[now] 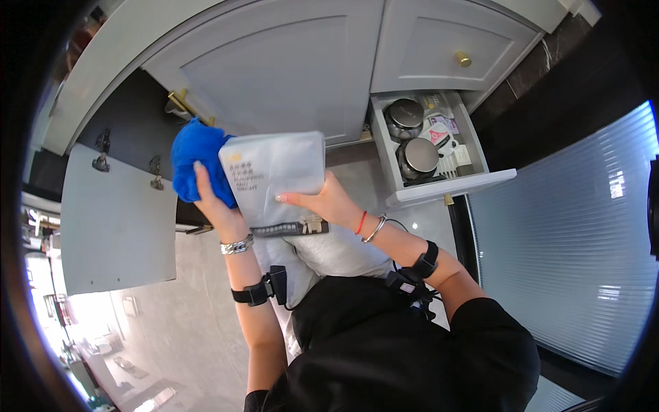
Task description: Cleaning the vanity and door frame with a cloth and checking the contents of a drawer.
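My left hand [219,208] grips a bunched blue plush cloth [195,147], with the thumb lying across it. In my right hand [322,203] is a white soft plastic pack [280,159] that bears printed writing and has a dark band along its lower edge. The right thumb lies on the pack's front and the other fingers are hidden behind it. The pack's left edge meets the blue cloth and covers part of it. Both things are held up in front of my bent knees [334,250].
At right, an open drawer [450,188] holds two lidded jars [420,155], packets and a white plastic item. An open cabinet door [118,221] with metal hinges stands at left. Closed grey cabinet fronts [288,72] rise ahead. A ribbed glass panel [561,232] stands at far right.
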Tool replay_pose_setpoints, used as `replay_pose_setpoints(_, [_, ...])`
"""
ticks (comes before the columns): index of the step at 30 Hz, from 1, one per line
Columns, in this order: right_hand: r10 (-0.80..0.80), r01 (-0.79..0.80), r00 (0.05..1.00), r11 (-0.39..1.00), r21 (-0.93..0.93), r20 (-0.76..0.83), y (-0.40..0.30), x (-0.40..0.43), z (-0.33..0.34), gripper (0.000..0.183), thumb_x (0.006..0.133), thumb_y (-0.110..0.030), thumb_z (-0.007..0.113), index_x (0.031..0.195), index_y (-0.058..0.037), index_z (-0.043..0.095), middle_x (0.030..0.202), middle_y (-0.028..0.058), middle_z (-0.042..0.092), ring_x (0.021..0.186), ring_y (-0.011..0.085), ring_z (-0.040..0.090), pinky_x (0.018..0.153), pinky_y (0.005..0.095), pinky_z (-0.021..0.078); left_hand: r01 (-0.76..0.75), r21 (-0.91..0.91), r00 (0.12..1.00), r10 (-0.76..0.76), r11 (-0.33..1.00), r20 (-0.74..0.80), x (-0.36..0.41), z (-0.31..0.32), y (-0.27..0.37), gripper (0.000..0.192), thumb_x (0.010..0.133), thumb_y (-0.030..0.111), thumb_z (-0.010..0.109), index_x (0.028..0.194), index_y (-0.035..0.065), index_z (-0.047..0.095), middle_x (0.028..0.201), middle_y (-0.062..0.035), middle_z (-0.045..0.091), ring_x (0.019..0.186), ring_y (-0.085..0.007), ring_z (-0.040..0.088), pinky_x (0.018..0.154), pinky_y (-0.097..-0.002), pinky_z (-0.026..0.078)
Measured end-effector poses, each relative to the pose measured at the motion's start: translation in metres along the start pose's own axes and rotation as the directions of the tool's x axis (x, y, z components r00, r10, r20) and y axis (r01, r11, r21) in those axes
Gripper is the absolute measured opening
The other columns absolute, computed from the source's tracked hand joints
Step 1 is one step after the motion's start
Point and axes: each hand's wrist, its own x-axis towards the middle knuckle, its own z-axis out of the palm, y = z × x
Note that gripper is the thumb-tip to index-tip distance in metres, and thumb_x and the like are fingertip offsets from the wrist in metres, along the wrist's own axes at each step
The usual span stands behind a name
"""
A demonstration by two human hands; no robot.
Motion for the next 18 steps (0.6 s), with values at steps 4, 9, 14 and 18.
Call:
replay_pose_setpoints(4, [0.285, -0.189, 0.957, 0.756, 0.626, -0.055, -0.05, -0.035, -0.046, 0.04, 0.082, -0.008, 0.068, 0.119, 0.0015, 0.055, 0.111, 0.009, 0.063, 0.101, 0.016, 0.061, 0.089, 0.028, 0.0476, 0.137, -0.044, 0.987, -0.133, 0.99, 0.09, 0.019, -0.042, -0.002, 0.062, 0.094, 0.051, 0.043, 0.129, 0.0002, 0.044, 0.116, -0.0167, 0.059, 0.093, -0.0274, 0.061, 0.078, -0.0378, 0.053])
replay_pose_setpoints(9, [0.246, -0.13, 0.815, 0.96, 0.248, -0.524, -0.105, -0.101, -0.166, 0.046, 0.079, -0.008, 0.069, 0.119, 0.0059, 0.053, 0.107, 0.0146, 0.063, 0.095, 0.0198, 0.064, 0.085, 0.03, 0.0521, 0.369, -0.187, 0.929, -0.361, 0.91, 0.079, 0.016, -0.091, -0.022, 0.056, 0.095, 0.046, 0.043, 0.132, 0.003, 0.043, 0.124, -0.0128, 0.055, 0.103, -0.0254, 0.058, 0.082, -0.0364, 0.051])
replay_pose_setpoints(14, [0.419, -0.381, 0.64, 0.901, 0.207, -0.644, -0.116, -0.152, -0.282, 0.046, 0.077, -0.008, 0.072, 0.118, 0.0056, 0.055, 0.11, 0.0156, 0.063, 0.096, 0.021, 0.063, 0.085, 0.0313, 0.0519, 0.367, -0.224, 0.921, -0.386, 0.903, -0.049, 0.004, -0.089, -0.03, 0.056, 0.095, 0.046, 0.043, 0.131, 0.004, 0.044, 0.123, -0.0127, 0.056, 0.095, -0.0241, 0.058, 0.076, -0.0352, 0.051])
replay_pose_setpoints(18, [0.575, -0.493, 0.577, 0.812, 0.314, -0.581, -0.099, -0.158, -0.313, 0.047, 0.079, -0.01, 0.072, 0.119, 0.0048, 0.055, 0.11, 0.0138, 0.063, 0.095, 0.0204, 0.063, 0.085, 0.0308, 0.0518, 0.44, -0.289, 0.896, -0.392, 0.85, 0.208, 0.012, -0.114, -0.046, 0.054, 0.095, 0.045, 0.041, 0.132, 0.0054, 0.044, 0.125, -0.0132, 0.055, 0.098, -0.0247, 0.057, 0.081, -0.0357, 0.05])
